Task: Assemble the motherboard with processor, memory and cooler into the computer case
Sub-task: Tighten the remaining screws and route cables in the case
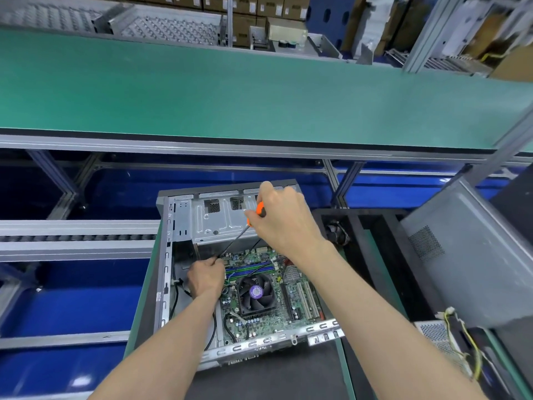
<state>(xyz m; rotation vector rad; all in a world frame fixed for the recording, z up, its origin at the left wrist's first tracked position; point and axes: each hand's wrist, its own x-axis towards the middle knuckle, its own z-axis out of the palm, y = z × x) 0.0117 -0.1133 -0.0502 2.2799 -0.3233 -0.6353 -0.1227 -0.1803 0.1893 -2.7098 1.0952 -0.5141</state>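
Head view: The green motherboard (271,298) with black cooler fan (255,293) lies flat inside the open grey steel computer case (184,226) on the desk. The right hand (284,220) grips the orange-handled screwdriver (255,213). Its long shaft slants down-left toward the board's far-left corner. There the left hand (206,277), the nearer one, has its fingers curled at the tip, apparently steadying it. The board's long axis cannot be judged.

2 bare forearms, no sleeves.
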